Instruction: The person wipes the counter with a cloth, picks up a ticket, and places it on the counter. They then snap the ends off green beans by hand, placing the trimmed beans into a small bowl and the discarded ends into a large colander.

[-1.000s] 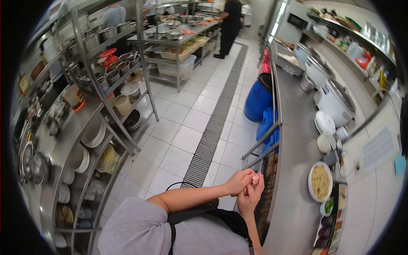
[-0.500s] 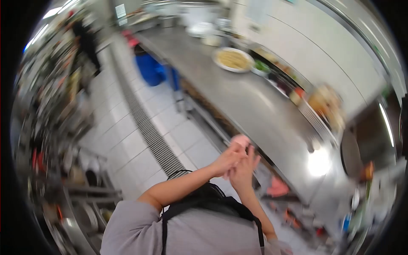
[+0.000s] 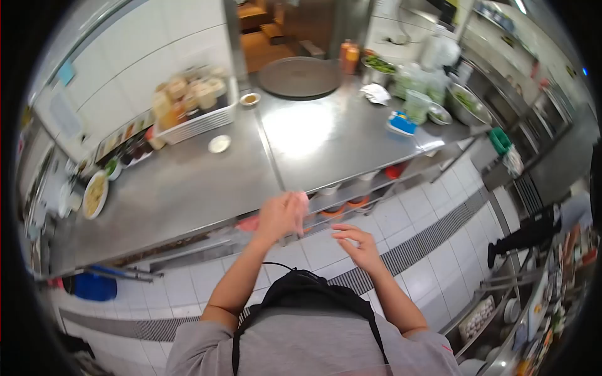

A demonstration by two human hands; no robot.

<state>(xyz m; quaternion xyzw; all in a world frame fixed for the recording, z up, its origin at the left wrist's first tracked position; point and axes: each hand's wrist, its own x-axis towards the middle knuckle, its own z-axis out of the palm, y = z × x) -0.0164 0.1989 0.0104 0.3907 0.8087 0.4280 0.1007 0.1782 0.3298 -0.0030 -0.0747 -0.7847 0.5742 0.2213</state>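
In front of the steel counter (image 3: 188,188), my left hand (image 3: 276,216) is closed around a pink cloth (image 3: 302,203), which hangs out past its fingers. The cloth is creased and partly hidden by the hand. To its right, my right hand (image 3: 359,245) is held in the air with fingers stretched and slightly apart, touching nothing. Another pink piece (image 3: 248,224) shows low beside my left wrist, near the counter's front edge.
On the counter stand a white basket of bottles (image 3: 199,122), a round dark tray (image 3: 300,77), a small white dish (image 3: 219,144), a blue-and-white pack (image 3: 402,123) and a steel bowl of greens (image 3: 469,106). A person in dark trousers (image 3: 533,232) stands at right.
My view has swung to the right along the counter. My hands, close together before, have come apart; the pink cloth stays in my left hand.
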